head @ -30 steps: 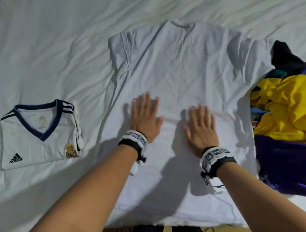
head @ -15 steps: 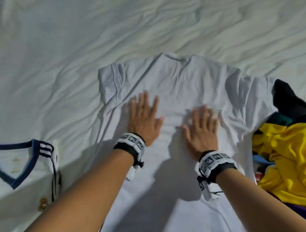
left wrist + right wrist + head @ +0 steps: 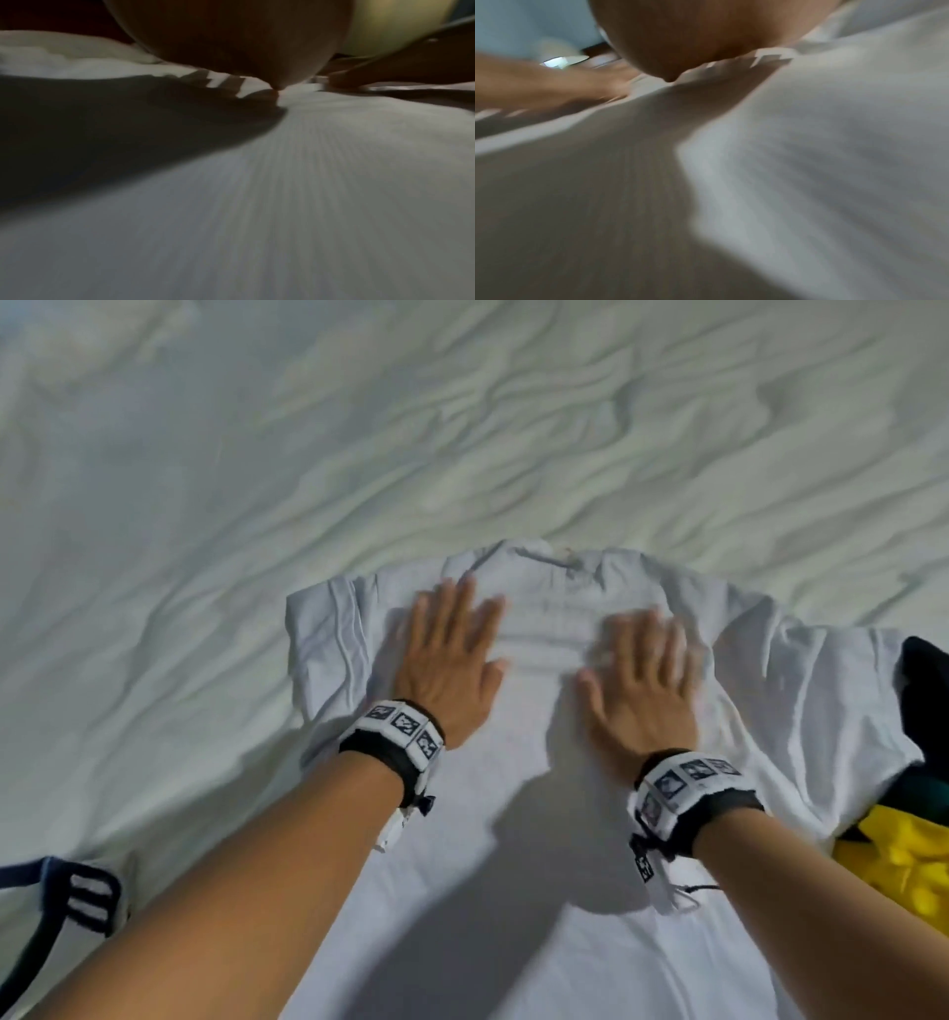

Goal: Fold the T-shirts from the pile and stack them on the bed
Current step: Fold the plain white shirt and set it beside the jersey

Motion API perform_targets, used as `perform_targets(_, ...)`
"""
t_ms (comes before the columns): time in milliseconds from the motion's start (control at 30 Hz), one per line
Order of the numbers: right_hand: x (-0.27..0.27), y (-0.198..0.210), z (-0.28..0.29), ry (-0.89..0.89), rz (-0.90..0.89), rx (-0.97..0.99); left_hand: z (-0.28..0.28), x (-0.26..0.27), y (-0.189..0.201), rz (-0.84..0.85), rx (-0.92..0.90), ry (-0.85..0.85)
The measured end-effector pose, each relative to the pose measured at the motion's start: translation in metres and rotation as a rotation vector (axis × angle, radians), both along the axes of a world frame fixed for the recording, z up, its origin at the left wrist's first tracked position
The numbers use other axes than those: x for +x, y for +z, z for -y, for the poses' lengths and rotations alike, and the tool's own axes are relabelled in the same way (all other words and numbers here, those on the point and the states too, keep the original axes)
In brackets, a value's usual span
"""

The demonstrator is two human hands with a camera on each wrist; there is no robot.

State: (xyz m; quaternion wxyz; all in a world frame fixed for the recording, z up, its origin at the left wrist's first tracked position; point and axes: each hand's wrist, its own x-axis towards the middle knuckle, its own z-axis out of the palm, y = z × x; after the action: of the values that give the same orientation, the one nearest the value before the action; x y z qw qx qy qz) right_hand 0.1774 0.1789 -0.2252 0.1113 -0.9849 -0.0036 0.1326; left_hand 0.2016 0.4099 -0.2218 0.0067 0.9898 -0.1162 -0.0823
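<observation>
Palms of the left hand (image 3: 445,662) and right hand (image 3: 639,683) press flat, fingers straight, grip released, on the white T-shirt (image 3: 554,839) spread mid-frame on the bed (image 3: 359,454). Pile (image 3: 919,845) sits at the right edge, touching the shirt's sleeve.

A left hand (image 3: 231,40) presses down on a white T-shirt (image 3: 334,182), seen from the wrist, its underside dark and filling the top of the frame. The cloth spreads blurred and streaked across the foreground. A broad shadow (image 3: 102,132) lies over the fabric at left, its far edge cut into finger-like notches. Beyond the shadow, rumpled white bed linen (image 3: 64,58) rises at left. At right the right hand (image 3: 385,75) reaches in low, touching the cloth. A pale yellowish shape behind it is too blurred to identify.
</observation>
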Motion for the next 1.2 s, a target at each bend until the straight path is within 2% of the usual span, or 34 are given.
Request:
perform_targets(67, 0.003, -0.005, -0.020, 0.309, 0.021, 0.016, 0.018, 0.012, -0.009, -0.029, -0.011, -0.198)
perform_targets(100, 0.006, -0.008, -0.024, 0.366, 0.017, 0.006, 0.020, 0.019, -0.012, -0.059, 0.002, -0.210)
perform_targets(167, 0.016, -0.011, -0.020, 0.293, 0.010, -0.018, 0.011, 0.035, -0.018, -0.097, 0.016, -0.130)
perform_targets(333, 0.044, -0.004, 0.009, -0.130, -0.118, 0.001, -0.019, 0.066, -0.007, -0.102, 0.003, 0.083)
perform_targets(433, 0.049, 0.000, -0.003, -0.223, -0.132, -0.010, -0.032, 0.070, 0.004, -0.035, -0.037, 0.203)
perform_targets(500, 0.046, 0.003, -0.022, -0.132, -0.060, 0.017, -0.039, 0.071, 0.005, -0.041, -0.025, 0.207)
perform_targets(600, 0.033, -0.001, -0.045, 0.163, -0.025, 0.053, -0.053, 0.079, 0.002, -0.155, 0.049, 0.215)
perform_targets(667, 0.033, -0.005, -0.049, 0.101, -0.049, 0.031, -0.061, 0.085, 0.010, -0.145, 0.071, 0.287)
perform_targets(733, 0.036, -0.003, -0.050, -0.050, -0.088, 0.008, -0.069, 0.078, 0.025, -0.027, 0.045, 0.369)
perform_targets(800, 0.037, 0.001, -0.057, -0.083, -0.098, -0.006, -0.077, 0.057, 0.041, 0.059, -0.041, 0.464)
perform_targets(867, 0.030, 0.003, -0.071, -0.006, -0.053, 0.009, -0.085, 0.026, 0.049, 0.051, -0.137, 0.604)
perform_targets(967, 0.011, 0.003, -0.105, 0.157, -0.022, 0.060, -0.090, -0.012, 0.046, -0.056, -0.189, 0.790)
perform_targets(1067, -0.006, 0.001, -0.144, 0.203, -0.051, 0.099, -0.090, -0.021, 0.039, -0.090, -0.181, 0.789)
perform_targets(1200, -0.021, -0.005, -0.171, 0.174, -0.092, 0.073, -0.106, -0.016, 0.046, -0.026, -0.244, 0.787)
